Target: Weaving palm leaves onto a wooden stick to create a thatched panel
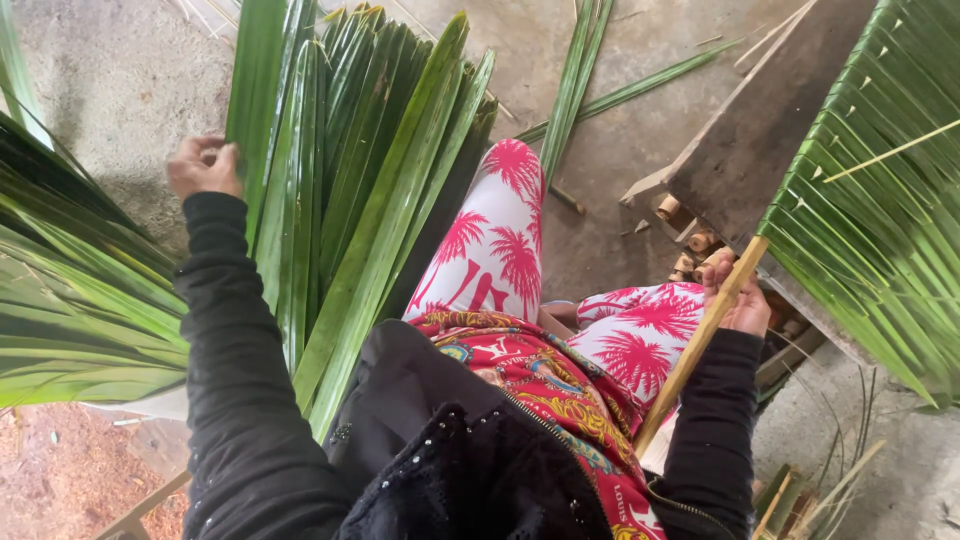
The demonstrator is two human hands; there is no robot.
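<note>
The left hand [203, 165] pinches a long, light, floppy palm leaf [262, 140] at its edge; the right hand [738, 292] wraps the stiff bamboo stick [697, 343] mid-length.

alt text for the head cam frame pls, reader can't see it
Seen from above, a seated person in black sleeves pinches a long green palm leaf with the left hand and grips a tan stick with the right hand. A bundle of palm leaves lies beside the legs, and a panel of woven leaves stands at the right on the concrete floor.
</note>
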